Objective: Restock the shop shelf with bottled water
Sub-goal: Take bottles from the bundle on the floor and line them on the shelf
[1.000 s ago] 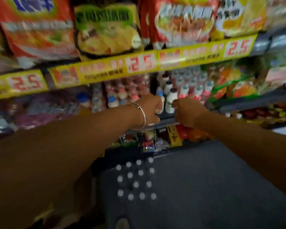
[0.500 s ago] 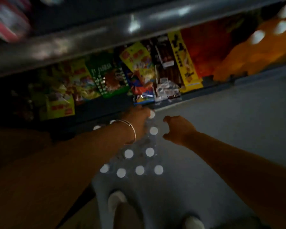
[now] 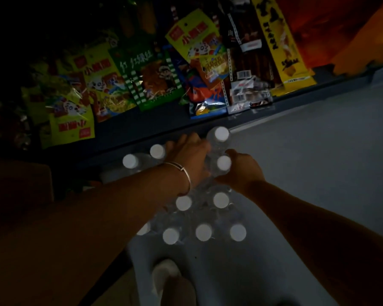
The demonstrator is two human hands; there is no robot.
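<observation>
Dim shot, looking down at the floor [image 3: 307, 173] in front of the bottom shelf [image 3: 142, 129].

A pack of water bottles [image 3: 199, 215] w/ white caps sits on the floor just beside the shelf's base, clear wrap around the bottles. Three caps show in the near row plus one partly hidden under the left forearm, two in the next row, others further up by the hands.

Left hand [image 3: 190, 151] reaches down into the far end of the pack, back of hand up, fingers bent down among the bottle tops; fingertips hidden, so whether they clamp anything can't be told. A thin bangle [image 3: 181, 171] rides the left wrist. Two caps [image 3: 157, 151] show just left of that hand.

Right hand [image 3: 241, 171] is curled round the neck of one bottle [image 3: 223, 163], thumb and fingers closed on it just under the cap. Another bottle [image 3: 220, 134] stands beyond, between the two hands' far edges and touching the left hand's knuckle side.

Bottom shelf holds snack bags [image 3: 155, 80]: yellow-green panda packs at left and centre, a green one between, blue one right of centre, dark stick packs and a yellow bag [image 3: 281, 47] further right, orange packs at far right corner.

A light shoe [image 3: 166, 274] shows at the bottom edge, near the pack.
</observation>
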